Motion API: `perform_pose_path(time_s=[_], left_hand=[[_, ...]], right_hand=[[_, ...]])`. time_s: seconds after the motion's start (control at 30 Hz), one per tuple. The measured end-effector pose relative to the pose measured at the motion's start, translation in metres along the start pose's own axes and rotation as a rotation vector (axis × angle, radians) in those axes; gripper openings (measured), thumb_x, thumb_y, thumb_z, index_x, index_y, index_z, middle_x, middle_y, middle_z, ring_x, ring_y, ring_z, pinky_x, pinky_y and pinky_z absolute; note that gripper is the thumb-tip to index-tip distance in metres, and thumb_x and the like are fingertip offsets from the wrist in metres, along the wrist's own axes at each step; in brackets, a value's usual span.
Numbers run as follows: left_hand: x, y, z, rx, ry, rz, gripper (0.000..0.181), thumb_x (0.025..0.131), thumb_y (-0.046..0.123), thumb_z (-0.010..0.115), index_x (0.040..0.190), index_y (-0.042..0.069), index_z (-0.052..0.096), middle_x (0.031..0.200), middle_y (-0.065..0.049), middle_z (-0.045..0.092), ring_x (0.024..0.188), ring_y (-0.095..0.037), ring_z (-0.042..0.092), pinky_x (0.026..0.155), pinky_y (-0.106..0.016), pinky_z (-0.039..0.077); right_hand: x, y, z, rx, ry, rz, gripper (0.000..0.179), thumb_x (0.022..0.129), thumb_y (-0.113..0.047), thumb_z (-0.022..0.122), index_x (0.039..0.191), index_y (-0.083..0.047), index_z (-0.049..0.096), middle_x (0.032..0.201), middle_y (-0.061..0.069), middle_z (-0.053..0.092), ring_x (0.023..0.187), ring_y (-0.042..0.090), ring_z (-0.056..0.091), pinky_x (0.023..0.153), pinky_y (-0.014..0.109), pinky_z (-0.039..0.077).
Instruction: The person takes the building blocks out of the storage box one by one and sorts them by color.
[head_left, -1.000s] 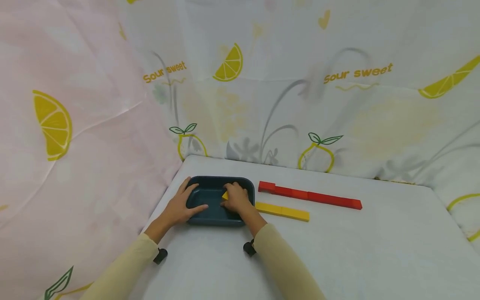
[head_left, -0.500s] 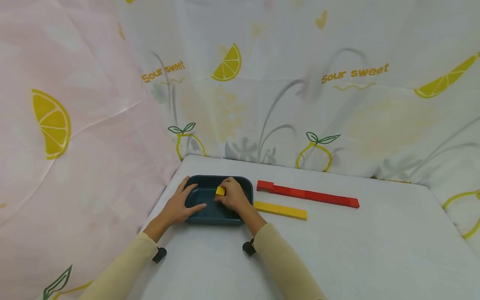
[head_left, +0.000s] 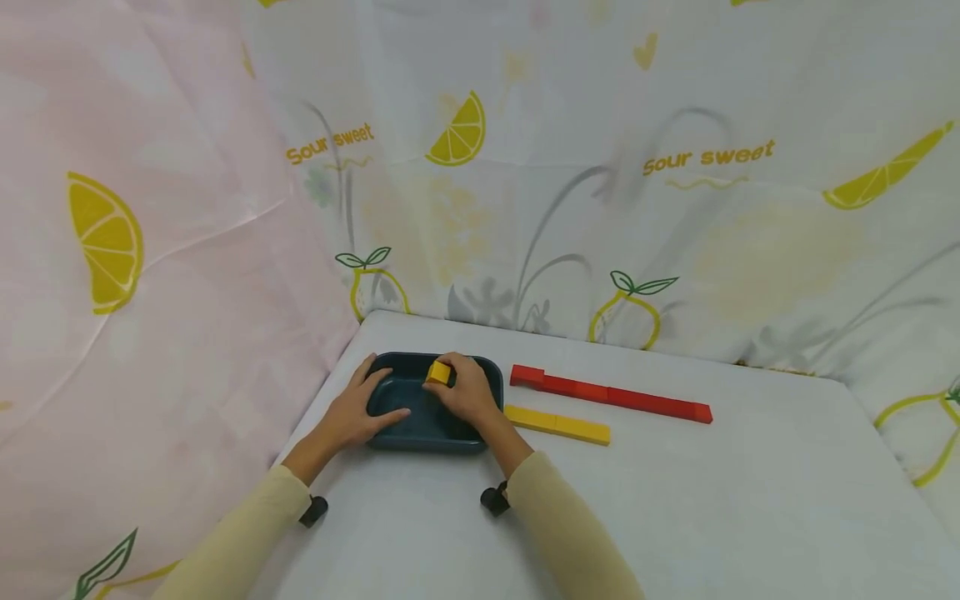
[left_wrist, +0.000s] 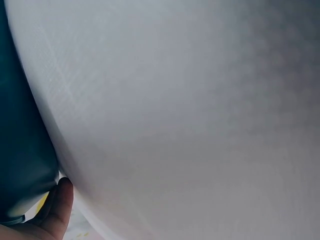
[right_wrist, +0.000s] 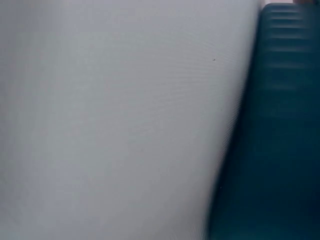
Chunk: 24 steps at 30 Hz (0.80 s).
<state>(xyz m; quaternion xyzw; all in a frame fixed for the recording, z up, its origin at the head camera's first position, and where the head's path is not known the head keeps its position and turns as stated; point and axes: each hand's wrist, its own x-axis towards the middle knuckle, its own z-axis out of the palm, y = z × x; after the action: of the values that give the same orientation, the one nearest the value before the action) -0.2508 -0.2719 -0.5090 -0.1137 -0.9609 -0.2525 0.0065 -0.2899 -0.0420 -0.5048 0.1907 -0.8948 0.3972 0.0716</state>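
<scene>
In the head view a dark blue rectangular tray (head_left: 427,444) stands on the white table. My left hand (head_left: 358,412) holds its left end, fingers along the rim and thumb reaching over the inside. The left wrist view shows fingers (left_wrist: 61,207) against the tray's outer wall (left_wrist: 22,135). My right hand (head_left: 467,392) pinches a small yellow block (head_left: 438,372) between thumb and fingers, over the right part of the tray. The hand hides some of the inside. In the right wrist view only the tray's side (right_wrist: 272,140) and the table show clearly.
Right of the tray lies a row of yellow blocks (head_left: 570,427), its left end close to the tray. Behind it runs a longer row of red blocks (head_left: 615,395). A patterned cloth (head_left: 540,200) closes off the back and left of the table (head_left: 720,500).
My right hand has lifted the yellow block and moved it slightly left, so more of it shows. The left hand has stayed at the tray's left end.
</scene>
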Motion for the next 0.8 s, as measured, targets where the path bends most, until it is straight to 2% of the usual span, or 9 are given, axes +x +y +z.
perform_pose_path(time_s=[0.2, 0.3, 0.43, 0.53, 0.63, 0.8], left_hand=[[-0.002, -0.003, -0.002, 0.031, -0.001, -0.002, 0.094, 0.083, 0.067, 0.064, 0.153, 0.011, 0.035, 0.166, -0.016, 0.009, 0.141, -0.046, 0.034, 0.105, -0.066, 0.038], [-0.003, -0.003, -0.001, 0.030, -0.001, -0.002, 0.094, 0.083, 0.068, 0.065, 0.153, 0.012, 0.035, 0.166, -0.016, 0.009, 0.141, -0.045, 0.035, 0.105, -0.066, 0.038], [-0.004, 0.001, -0.001, 0.025, -0.014, -0.005, 0.098, 0.082, 0.068, 0.066, 0.154, 0.010, 0.032, 0.166, -0.017, 0.008, 0.141, -0.045, 0.036, 0.105, -0.065, 0.038], [-0.004, 0.002, 0.001, 0.027, -0.023, -0.009, 0.101, 0.081, 0.068, 0.066, 0.154, 0.008, 0.031, 0.166, -0.017, 0.008, 0.141, -0.045, 0.036, 0.105, -0.065, 0.039], [-0.004, 0.002, 0.002, 0.035, -0.023, -0.005, 0.102, 0.081, 0.070, 0.065, 0.155, 0.008, 0.030, 0.166, -0.016, 0.008, 0.141, -0.044, 0.037, 0.105, -0.064, 0.039], [-0.004, 0.004, -0.002, 0.043, -0.024, -0.005, 0.104, 0.080, 0.072, 0.065, 0.155, 0.009, 0.030, 0.167, -0.014, 0.006, 0.139, -0.045, 0.039, 0.104, -0.064, 0.040]], right_hand=[[0.000, -0.004, 0.001, 0.083, 0.046, -0.051, 0.042, 0.087, -0.023, 0.077, 0.124, -0.008, 0.063, 0.117, 0.010, 0.066, 0.099, 0.022, 0.061, 0.091, 0.034, 0.054], [-0.002, -0.004, 0.000, 0.085, 0.052, -0.114, 0.039, 0.088, -0.020, 0.076, 0.123, -0.008, 0.065, 0.115, 0.011, 0.065, 0.099, 0.023, 0.060, 0.090, 0.033, 0.054], [-0.006, -0.003, -0.001, 0.077, 0.100, -0.196, 0.035, 0.087, -0.018, 0.077, 0.118, -0.008, 0.065, 0.111, 0.011, 0.062, 0.097, 0.021, 0.059, 0.087, 0.029, 0.056], [-0.010, -0.004, -0.005, 0.106, 0.115, -0.194, 0.036, 0.085, -0.015, 0.079, 0.117, -0.007, 0.064, 0.113, 0.012, 0.062, 0.099, 0.022, 0.060, 0.088, 0.031, 0.057], [-0.014, -0.008, -0.015, 0.134, 0.066, -0.152, 0.041, 0.085, -0.015, 0.079, 0.121, -0.006, 0.062, 0.117, 0.012, 0.062, 0.102, 0.024, 0.061, 0.091, 0.035, 0.057], [-0.019, -0.014, -0.041, 0.118, 0.007, -0.143, 0.043, 0.085, -0.017, 0.079, 0.122, -0.005, 0.060, 0.116, 0.011, 0.064, 0.098, 0.022, 0.062, 0.087, 0.032, 0.057]])
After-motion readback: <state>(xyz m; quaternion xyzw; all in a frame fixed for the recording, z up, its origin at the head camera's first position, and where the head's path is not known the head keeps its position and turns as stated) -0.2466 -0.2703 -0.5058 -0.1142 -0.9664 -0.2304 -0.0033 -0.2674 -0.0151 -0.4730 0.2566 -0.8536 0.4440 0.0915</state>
